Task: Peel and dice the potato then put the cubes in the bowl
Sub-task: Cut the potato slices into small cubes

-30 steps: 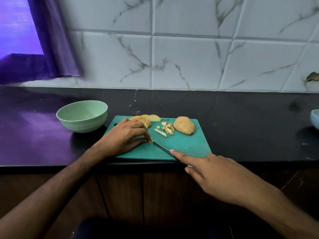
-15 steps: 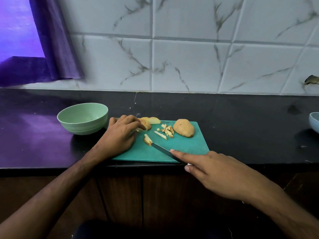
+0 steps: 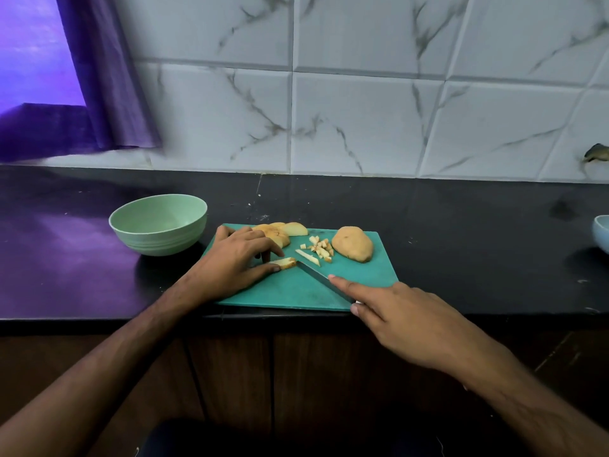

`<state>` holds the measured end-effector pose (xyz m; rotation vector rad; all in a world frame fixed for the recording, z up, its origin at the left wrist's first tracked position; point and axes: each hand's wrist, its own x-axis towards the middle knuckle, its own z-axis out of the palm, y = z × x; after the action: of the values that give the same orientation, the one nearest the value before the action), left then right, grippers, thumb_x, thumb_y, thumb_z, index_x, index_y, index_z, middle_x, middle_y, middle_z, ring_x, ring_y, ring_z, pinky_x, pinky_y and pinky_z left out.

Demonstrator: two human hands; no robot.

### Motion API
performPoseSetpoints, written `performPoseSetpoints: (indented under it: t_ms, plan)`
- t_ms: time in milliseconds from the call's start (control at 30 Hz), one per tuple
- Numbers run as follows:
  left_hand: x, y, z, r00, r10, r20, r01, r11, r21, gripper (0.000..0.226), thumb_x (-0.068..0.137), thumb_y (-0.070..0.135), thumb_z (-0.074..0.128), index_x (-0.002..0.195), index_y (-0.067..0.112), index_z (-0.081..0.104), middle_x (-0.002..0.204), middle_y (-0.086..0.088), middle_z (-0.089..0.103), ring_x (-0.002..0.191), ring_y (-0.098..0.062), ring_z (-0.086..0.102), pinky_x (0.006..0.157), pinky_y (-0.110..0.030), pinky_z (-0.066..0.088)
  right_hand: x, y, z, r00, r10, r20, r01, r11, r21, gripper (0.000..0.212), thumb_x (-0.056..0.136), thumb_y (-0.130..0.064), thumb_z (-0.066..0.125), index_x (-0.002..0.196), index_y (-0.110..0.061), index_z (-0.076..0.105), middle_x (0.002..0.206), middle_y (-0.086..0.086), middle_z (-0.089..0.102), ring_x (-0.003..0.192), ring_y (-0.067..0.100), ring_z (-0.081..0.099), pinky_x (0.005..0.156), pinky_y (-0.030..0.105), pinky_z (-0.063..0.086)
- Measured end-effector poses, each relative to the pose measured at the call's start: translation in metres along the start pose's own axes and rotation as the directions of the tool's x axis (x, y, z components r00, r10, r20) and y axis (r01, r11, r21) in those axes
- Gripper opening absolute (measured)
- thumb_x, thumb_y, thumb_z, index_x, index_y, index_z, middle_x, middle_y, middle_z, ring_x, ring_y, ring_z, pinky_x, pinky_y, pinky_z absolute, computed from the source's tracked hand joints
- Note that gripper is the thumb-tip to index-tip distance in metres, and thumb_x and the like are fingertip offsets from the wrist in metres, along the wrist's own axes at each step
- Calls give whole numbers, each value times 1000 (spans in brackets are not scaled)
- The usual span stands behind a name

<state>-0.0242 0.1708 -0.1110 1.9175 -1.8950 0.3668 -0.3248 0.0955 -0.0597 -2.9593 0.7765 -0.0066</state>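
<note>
A teal cutting board (image 3: pixel 359 278) lies on the black counter. My left hand (image 3: pixel 237 262) pinches a potato slice (image 3: pixel 286 262) flat on the board. My right hand (image 3: pixel 398 321) grips a knife (image 3: pixel 318 275), index finger along the blade, the tip touching the slice's right end. Behind my left hand lie more potato slices (image 3: pixel 290 229). Several small potato cubes (image 3: pixel 318 248) and one strip sit mid-board. A potato half (image 3: pixel 352 248) rests skin up at the board's right. The pale green bowl (image 3: pixel 158 224) stands left of the board.
A light blue bowl (image 3: pixel 601 232) shows at the right edge of the counter (image 3: pixel 461 225). A purple curtain (image 3: pixel 105 77) hangs at the back left against the tiled wall. Wooden cabinet doors run below the counter's front edge.
My left hand went back to the slices, then returned forward onto a slice on the board. The knife tip now meets that slice. My right hand hardly moved.
</note>
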Motion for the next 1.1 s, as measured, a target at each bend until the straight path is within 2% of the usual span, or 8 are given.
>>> performPoseSetpoints:
  t_ms: [167,300,500,633,767,833,933,1100]
  plan:
    - [-1,1,-1,1000,31,3,-31,998,-49,34,88,50,44,113,42,66,93,29,50,96,8,44,81,-38,28,-1,-4,6,999,-31,19,30,996,82,50,109,-47,29,152,-64,9,74,-10,47,68,7,48,63,24,40]
    - [-1,-2,-2,999,25,20,-24,997,-71,29,89,41,53,114,43,68,94,31,50,98,4,46,79,-36,23,6,-16,10,996,-82,46,75,986,146,50,110,-45,32,152,-64,12,74,-14,44,70,6,46,59,22,31]
    - [-1,-2,-1,1000,-29,-2,29,998,-52,28,86,40,53,110,41,69,91,26,54,97,-3,51,79,-37,25,12,-7,8,1000,3,19,-5,995,97,50,110,-45,29,152,-63,10,75,-12,46,68,7,48,58,24,37]
    - [-1,-3,0,999,-33,11,34,997,-70,26,87,42,54,110,45,66,91,25,55,97,-1,50,78,-35,23,16,-2,6,996,84,17,-86,991,98,50,110,-44,27,154,-60,10,82,-14,49,77,6,52,77,32,49]
    - [-1,-4,1,999,-34,-6,33,995,-91,22,89,43,58,108,44,69,91,27,55,96,6,47,79,-33,21,20,-5,6,995,94,27,-98,978,184,51,110,-43,30,154,-59,12,79,-10,55,71,9,58,70,32,53]
    - [-1,-4,1,1000,-25,-2,25,994,-107,18,92,40,64,108,44,70,90,30,53,97,13,45,81,-33,20,18,-8,5,996,81,28,-85,972,220,51,110,-42,31,154,-60,13,75,-9,57,68,10,60,73,37,58]
    - [-1,-5,1,1000,-22,1,22,993,-115,22,89,45,59,107,43,72,90,31,53,98,17,45,81,-33,21,19,-12,5,996,80,30,-85,970,229,51,110,-40,32,154,-58,14,73,-7,58,60,8,56,72,41,59]
    - [0,-6,3,1000,-14,10,15,992,-124,25,88,48,57,106,41,74,92,30,53,99,17,45,81,-34,22,25,-17,12,995,92,38,-98,967,236,52,110,-38,32,156,-55,13,77,-6,56,58,8,52,61,34,53]
